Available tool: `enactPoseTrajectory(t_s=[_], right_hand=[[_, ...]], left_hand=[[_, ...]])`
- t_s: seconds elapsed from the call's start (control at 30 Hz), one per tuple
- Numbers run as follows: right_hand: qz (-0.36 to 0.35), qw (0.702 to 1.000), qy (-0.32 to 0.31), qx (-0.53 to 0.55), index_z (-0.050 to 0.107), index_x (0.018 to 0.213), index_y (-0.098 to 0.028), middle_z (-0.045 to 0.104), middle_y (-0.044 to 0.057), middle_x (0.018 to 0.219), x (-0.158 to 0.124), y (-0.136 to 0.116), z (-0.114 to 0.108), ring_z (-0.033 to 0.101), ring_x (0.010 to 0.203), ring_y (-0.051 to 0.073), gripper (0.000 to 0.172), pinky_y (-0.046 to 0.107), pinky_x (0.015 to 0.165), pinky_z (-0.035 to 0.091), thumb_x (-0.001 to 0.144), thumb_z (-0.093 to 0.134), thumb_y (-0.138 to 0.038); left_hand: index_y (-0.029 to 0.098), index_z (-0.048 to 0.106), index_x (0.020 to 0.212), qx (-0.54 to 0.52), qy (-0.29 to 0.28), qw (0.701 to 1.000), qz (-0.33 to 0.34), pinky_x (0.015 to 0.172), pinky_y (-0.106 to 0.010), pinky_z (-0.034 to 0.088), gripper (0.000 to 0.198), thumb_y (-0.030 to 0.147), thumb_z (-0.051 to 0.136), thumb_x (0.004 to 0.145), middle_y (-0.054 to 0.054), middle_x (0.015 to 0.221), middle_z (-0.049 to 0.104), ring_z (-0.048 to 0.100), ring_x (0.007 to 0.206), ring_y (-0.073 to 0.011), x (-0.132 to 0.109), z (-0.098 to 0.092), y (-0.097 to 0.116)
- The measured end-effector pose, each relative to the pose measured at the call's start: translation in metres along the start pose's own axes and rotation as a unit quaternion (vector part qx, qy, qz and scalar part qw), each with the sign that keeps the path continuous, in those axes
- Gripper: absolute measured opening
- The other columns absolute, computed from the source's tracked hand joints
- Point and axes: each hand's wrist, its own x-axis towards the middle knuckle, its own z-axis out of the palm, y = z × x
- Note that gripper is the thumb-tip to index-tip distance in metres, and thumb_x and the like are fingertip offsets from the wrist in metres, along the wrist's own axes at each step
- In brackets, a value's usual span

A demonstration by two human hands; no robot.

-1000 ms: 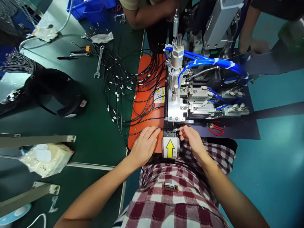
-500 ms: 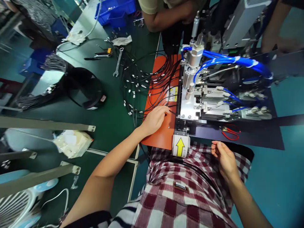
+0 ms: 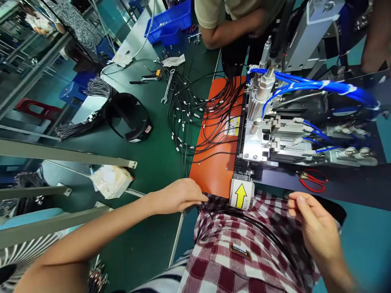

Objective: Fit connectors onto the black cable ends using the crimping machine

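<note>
At far left, a cable bundle (image 3: 100,88) lies on the bench (image 3: 159,165), with a bag (image 3: 111,181) nearer. Right of these is a wrench (image 3: 168,86). The loose cables (image 3: 210,140) fan from the bench over an orange board (image 3: 212,179) to the machine (image 3: 255,140); crossing as they do, they could probably snag or get mixed up if one were pulled. The left hand (image 3: 185,195) is at the board's near left corner, its fingertips drawn together; whether they hold anything, I cannot tell. An arrow plate (image 3: 242,194) stands just right of the board. Black cords (image 3: 262,228) cross the lap and might catch on a moving arm. Snips (image 3: 313,181) lie at right near the mat's edge, where a knock could drop them. Nearer, the right hand (image 3: 319,224) makes a narrow pinch, its contents unclear.
</note>
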Motion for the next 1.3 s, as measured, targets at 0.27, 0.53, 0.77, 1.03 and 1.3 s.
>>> enactPoseTrajectory(t_s=[0.27, 0.53, 0.77, 1.03, 1.3], right_hand=[[-0.128, 0.967, -0.216, -0.036, 0.061, 0.109, -0.026, 0.064, 0.002, 0.087, -0.027, -0.043, 0.036, 0.06, 0.074, 0.017, 0.027, 0.028, 0.07, 0.052, 0.082, 0.068, -0.029], [-0.117, 0.967, -0.224, 0.019, 0.066, 0.088, -0.023, 0.065, 0.003, 0.085, -0.025, -0.044, 0.045, 0.062, 0.08, 0.018, 0.005, 0.031, 0.075, 0.051, 0.084, 0.067, -0.026], [-0.073, 0.977, -0.182, 0.082, 0.062, 0.103, -0.025, 0.067, 0.003, 0.092, -0.012, -0.046, 0.048, 0.063, 0.077, 0.016, 0.025, 0.029, 0.072, 0.052, 0.08, 0.073, -0.028], [-0.006, 0.975, -0.173, 0.136, 0.069, 0.089, -0.023, 0.066, 0.002, 0.083, 0.002, -0.04, 0.042, 0.061, 0.07, 0.015, 0.015, 0.028, 0.07, 0.052, 0.086, 0.065, -0.037], [0.073, 0.931, -0.245, 0.262, 0.069, 0.081, -0.018, 0.06, 0.0, 0.066, 0.006, -0.04, 0.053, 0.052, 0.058, 0.011, 0.023, 0.025, 0.06, 0.044, 0.08, 0.071, -0.041]], left_hand=[[0.016, 0.063, 0.114, -0.138, 0.178, 0.973, -0.049, 0.063, -0.024, 0.043, 0.025, 0.017, 0.045, 0.095, -0.004, 0.076, 0.063, 0.057, 0.068, -0.0126, 0.037, -0.008, 0.051], [0.02, 0.062, 0.111, -0.252, 0.071, 0.953, -0.155, 0.075, -0.025, 0.049, 0.026, 0.023, 0.042, 0.096, -0.005, 0.091, 0.067, 0.063, 0.082, -0.0155, 0.057, 0.023, 0.059], [0.019, 0.051, 0.113, -0.382, 0.061, 0.91, -0.151, 0.066, -0.023, 0.045, 0.021, 0.026, 0.039, 0.097, 0.002, 0.074, 0.061, 0.058, 0.069, -0.0128, 0.096, 0.012, 0.054], [0.016, 0.063, 0.093, -0.422, 0.135, 0.885, -0.142, 0.075, -0.026, 0.043, 0.019, 0.024, 0.046, 0.095, -0.004, 0.089, 0.062, 0.055, 0.082, -0.0148, 0.108, 0.026, 0.043], [0.014, 0.056, 0.098, -0.582, 0.122, 0.793, -0.132, 0.058, -0.022, 0.034, 0.02, 0.031, 0.046, 0.096, 0.003, 0.066, 0.046, 0.04, 0.06, -0.0096, 0.109, 0.038, 0.04]])
